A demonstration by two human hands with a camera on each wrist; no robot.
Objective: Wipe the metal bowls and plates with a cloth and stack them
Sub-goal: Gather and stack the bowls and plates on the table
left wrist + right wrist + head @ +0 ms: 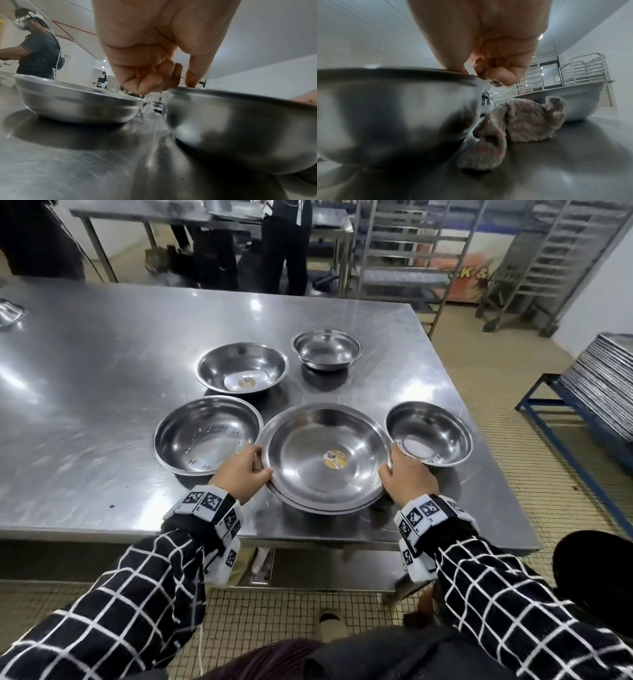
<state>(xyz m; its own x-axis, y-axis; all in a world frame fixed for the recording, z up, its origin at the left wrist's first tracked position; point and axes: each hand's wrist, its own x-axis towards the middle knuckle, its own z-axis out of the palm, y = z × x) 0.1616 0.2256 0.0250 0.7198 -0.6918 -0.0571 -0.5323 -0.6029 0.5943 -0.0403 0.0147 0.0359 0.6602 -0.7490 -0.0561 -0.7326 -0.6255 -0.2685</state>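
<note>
A wide metal bowl (325,457) with a yellow sticker sits near the front edge of the steel table (102,371), on top of another dish whose rim shows below it. My left hand (245,472) pinches its left rim (181,88), thumb on top. My right hand (404,474) pinches the right rim (476,77). A crumpled grey-pink cloth (518,121) lies on the table just right of this bowl, hidden in the head view. Other bowls stand around: one at the left (207,434), one at the right (430,433), two behind (241,368) (325,348).
A metal dish (8,313) pokes in at the table's far left edge. Other people stand at a second table (205,213) behind. Tall metal racks (565,261) stand at the back right, and a stack of trays (603,378) rests on a blue frame at the right.
</note>
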